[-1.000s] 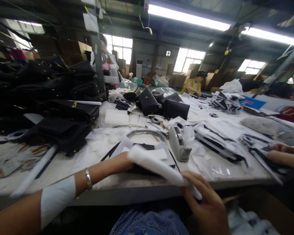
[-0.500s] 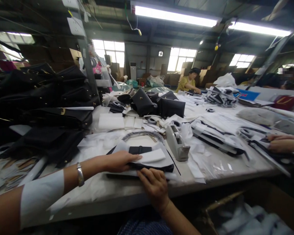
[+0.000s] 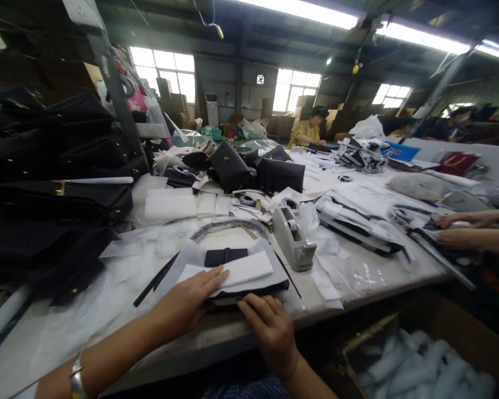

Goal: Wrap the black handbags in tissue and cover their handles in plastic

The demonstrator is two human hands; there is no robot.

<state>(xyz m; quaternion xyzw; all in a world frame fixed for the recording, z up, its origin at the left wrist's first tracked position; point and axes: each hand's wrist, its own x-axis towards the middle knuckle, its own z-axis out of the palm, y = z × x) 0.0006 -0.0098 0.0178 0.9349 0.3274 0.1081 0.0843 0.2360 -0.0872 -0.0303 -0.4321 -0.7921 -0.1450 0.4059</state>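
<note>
A black handbag [image 3: 270, 288] lies flat at the table's front edge, with white wrapping paper over it and its wrapped handle [image 3: 228, 224] arched toward the back. A folded white foam sheet [image 3: 249, 271] rests on its upper side, just in front of a small black strap piece [image 3: 225, 255]. My left hand [image 3: 197, 291] lies on the foam sheet's left part, fingers stretched out. At the bag's front edge, my right hand [image 3: 271, 327] has its fingers curled over the rim; its thumb is hidden. A grey tape dispenser [image 3: 293, 241] stands right of the bag.
Black bags [image 3: 58, 144] are piled at the left. More black bags [image 3: 280, 176] and white foam sheets [image 3: 170, 204] lie behind. A co-worker's hands [image 3: 461, 230] handle a wrapped bag at the right. An open carton [image 3: 349, 354] of white rolls stands below the table edge.
My left hand has moved from the foam sheet's left end and bag edge to lie flatter on top of the sheet. The right hand stays at the front edge. The view has shifted somewhat.
</note>
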